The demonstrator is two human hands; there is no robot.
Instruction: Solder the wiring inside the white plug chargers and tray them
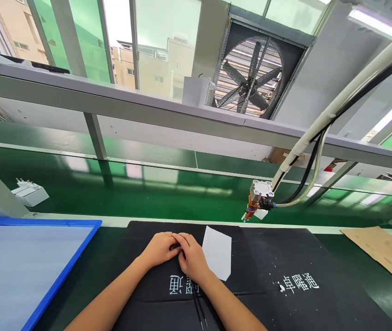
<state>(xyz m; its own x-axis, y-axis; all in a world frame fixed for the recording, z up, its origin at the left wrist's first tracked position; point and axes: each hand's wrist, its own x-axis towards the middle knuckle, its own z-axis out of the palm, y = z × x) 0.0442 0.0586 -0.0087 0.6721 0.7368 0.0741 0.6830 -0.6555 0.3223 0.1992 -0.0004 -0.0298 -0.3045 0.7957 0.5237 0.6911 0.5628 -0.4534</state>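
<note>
My left hand (pixel 161 248) and my right hand (pixel 193 259) rest together on a black mat (pixel 251 276) with white lettering. Both are closed, the fingers curled in and touching at the tips. Whatever may be inside them is hidden. A white sheet of paper (pixel 220 253) lies just right of my right hand, partly behind it. Black tweezers (pixel 198 307) lie on the mat below my right hand, between the forearms, their points toward me.
A blue-edged white board (pixel 78 257) lies at left; cardboard (pixel 385 257) is at right. A tool head (pixel 256 200) hangs from a hose-carrying arm beyond the mat. White scraps (pixel 281 288) dot the mat. Behind run a green conveyor surface (pixel 168 197) and a metal rail (pixel 147 105).
</note>
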